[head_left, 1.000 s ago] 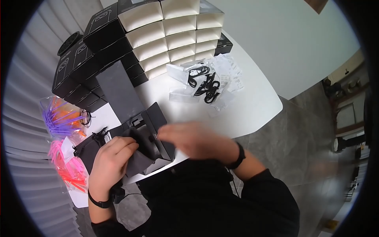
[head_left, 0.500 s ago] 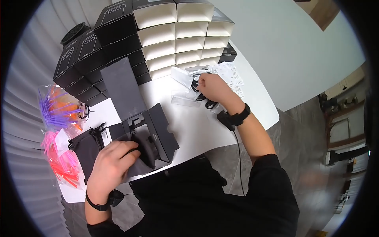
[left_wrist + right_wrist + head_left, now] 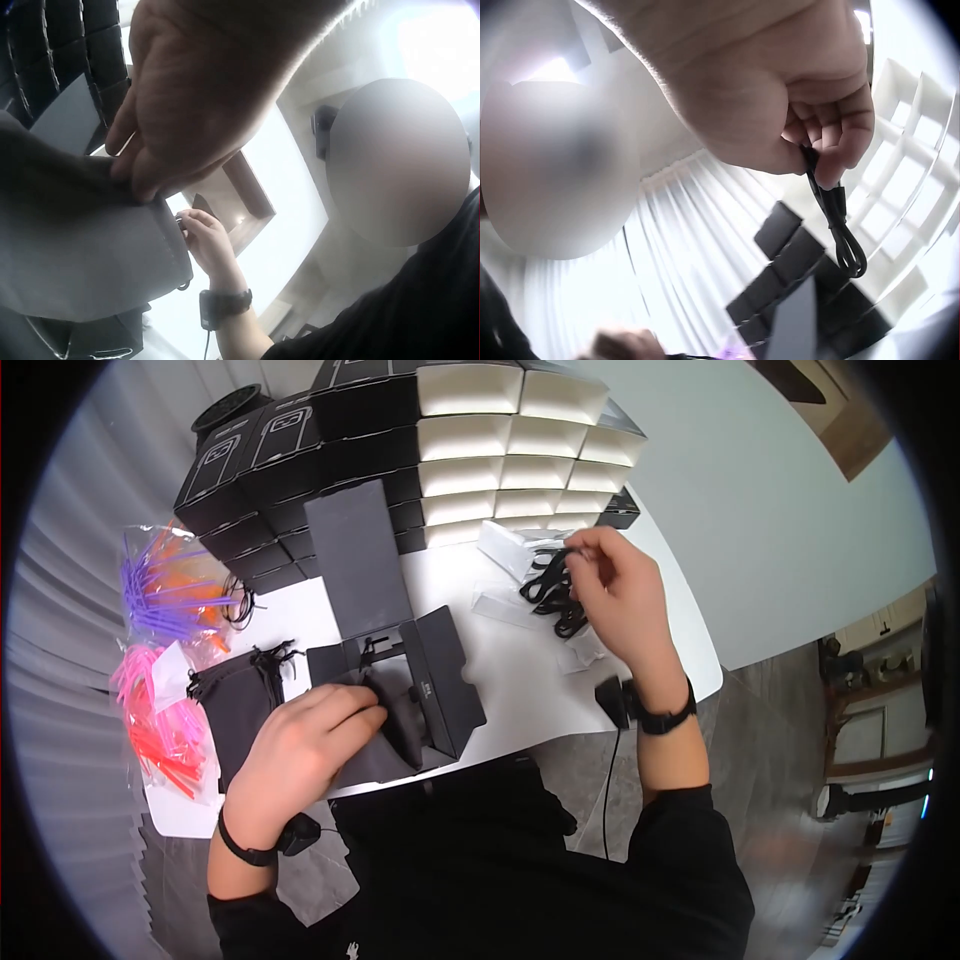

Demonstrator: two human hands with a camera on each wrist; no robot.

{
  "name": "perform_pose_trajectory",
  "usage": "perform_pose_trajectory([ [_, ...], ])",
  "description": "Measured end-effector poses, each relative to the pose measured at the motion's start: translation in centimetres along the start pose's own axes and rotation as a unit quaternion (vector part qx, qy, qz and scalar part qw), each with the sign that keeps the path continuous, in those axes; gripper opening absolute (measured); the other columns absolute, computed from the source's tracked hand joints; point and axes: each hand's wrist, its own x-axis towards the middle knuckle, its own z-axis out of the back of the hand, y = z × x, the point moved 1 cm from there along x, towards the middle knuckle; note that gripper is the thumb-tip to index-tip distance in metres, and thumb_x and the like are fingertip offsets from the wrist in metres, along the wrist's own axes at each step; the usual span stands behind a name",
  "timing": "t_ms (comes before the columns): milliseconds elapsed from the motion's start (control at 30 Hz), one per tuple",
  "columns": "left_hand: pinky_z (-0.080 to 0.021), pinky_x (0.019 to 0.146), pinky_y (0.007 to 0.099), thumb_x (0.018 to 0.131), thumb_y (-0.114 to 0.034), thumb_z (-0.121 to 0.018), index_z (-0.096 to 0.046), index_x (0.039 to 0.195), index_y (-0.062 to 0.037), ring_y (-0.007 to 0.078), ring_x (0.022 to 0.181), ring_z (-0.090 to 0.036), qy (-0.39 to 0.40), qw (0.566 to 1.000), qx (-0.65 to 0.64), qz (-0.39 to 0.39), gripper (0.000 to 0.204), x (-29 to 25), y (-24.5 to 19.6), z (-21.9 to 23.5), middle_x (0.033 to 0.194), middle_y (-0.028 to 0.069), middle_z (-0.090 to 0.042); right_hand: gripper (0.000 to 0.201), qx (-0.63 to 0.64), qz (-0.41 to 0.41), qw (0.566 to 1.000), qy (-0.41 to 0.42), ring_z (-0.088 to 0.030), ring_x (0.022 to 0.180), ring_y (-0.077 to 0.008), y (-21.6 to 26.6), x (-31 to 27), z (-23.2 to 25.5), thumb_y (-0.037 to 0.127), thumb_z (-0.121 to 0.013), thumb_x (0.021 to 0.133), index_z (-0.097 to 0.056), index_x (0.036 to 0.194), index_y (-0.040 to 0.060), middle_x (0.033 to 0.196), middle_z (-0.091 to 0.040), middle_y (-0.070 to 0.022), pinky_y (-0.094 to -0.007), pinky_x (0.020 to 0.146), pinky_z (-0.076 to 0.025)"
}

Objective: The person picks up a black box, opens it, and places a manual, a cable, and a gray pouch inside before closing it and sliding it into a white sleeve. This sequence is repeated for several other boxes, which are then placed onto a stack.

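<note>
My left hand (image 3: 300, 750) pinches the edge of a dark grey cloth pouch (image 3: 375, 762) and keeps it over the open black box (image 3: 445, 685). Large in the left wrist view, the pouch (image 3: 90, 247) hangs from the fingertips. A tall grey flap (image 3: 360, 555) stands up behind the box. Out to the right, my right hand (image 3: 630, 600) pinches a coiled black cable (image 3: 841, 232) between thumb and fingers. More black cables (image 3: 553, 585) lie just left of that hand, among clear plastic bags (image 3: 505, 610).
Stacked black boxes (image 3: 290, 445) and open white-lined boxes (image 3: 470, 435) fill the table's back. Dark drawstring pouches (image 3: 235, 710) lie left of the open box. Bags of purple sticks (image 3: 160, 600) and pink and red sticks (image 3: 165, 710) line the left edge.
My right hand has gone from beside the open box to the cable pile and now pinches a cable. The left hand has stayed at the pouch while the head view has shifted.
</note>
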Motion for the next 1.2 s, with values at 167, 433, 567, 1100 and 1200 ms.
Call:
perform_pose_trajectory([
  [167, -0.056, 0.074, 0.0355, 0.072, -0.003, -0.063, -0.066, 0.094, -0.0009, 0.0283, 0.090, -0.066, -0.017, 1.000, 0.003, -0.016, 0.023, -0.1, 0.1, 0.3, 0.105, 0.0115, -0.064, 0.021, 0.226, 0.033, 0.970, 0.086, -0.064, 0.072, -0.0088, 4.4, -5.8, -3.6, -0.001, -0.071, 0.087, -0.066, 0.107, 0.0023, 0.084, -0.068, -0.0055, -0.0227, 0.067, -0.051],
  [433, -0.055, 0.074, 0.0394, 0.067, 0.001, -0.068, -0.068, 0.094, 0.0000, 0.0303, 0.086, -0.066, -0.050, 0.999, 0.001, -0.004, 0.027, -1.1, -0.3, 1.1, 0.099, 0.0126, -0.064, 0.022, 0.266, 0.007, 0.948, 0.172, -0.070, 0.075, -0.0132, 6.3, -9.5, -9.2, -0.001, -0.070, 0.087, -0.063, 0.107, 0.0020, 0.084, -0.068, -0.0078, -0.0255, 0.064, -0.055],
  [567, -0.056, 0.074, 0.0395, 0.066, 0.002, -0.068, -0.067, 0.094, 0.0007, 0.0308, 0.088, -0.066, -0.064, 0.998, -0.008, -0.009, 0.028, -1.4, -0.4, 1.2, 0.099, 0.0132, -0.064, 0.025, 0.188, 0.127, 0.957, 0.182, -0.068, 0.069, -0.0170, 7.3, -9.3, -10.0, 0.001, -0.072, 0.085, -0.063, 0.109, 0.0023, 0.088, -0.068, -0.0091, -0.0266, 0.060, -0.053],
  [1100, -0.054, 0.069, 0.0375, 0.065, 0.001, -0.067, -0.067, 0.096, -0.0006, 0.0287, 0.083, -0.064, -0.155, 0.987, 0.038, -0.023, 0.032, -2.3, -0.3, 3.3, 0.095, 0.0104, -0.063, 0.054, 0.372, 0.054, 0.911, 0.170, -0.064, 0.110, -0.0216, 6.7, -10.5, -11.7, 0.004, -0.078, 0.083, -0.050, 0.129, 0.0003, 0.127, -0.060, -0.0141, -0.0343, 0.090, -0.053],
  [1200, -0.052, 0.068, 0.0366, 0.064, 0.004, -0.069, -0.068, 0.098, 0.0000, 0.0286, 0.080, -0.063, -0.205, 0.977, 0.055, -0.021, 0.034, -2.4, -0.6, 4.4, 0.092, 0.0114, -0.063, 0.072, 0.426, 0.035, 0.878, 0.215, -0.059, 0.118, -0.0196, 7.5, -10.8, -12.0, 0.005, -0.080, 0.083, -0.039, 0.142, -0.0007, 0.131, -0.057, -0.0146, -0.0341, 0.099, -0.048],
])
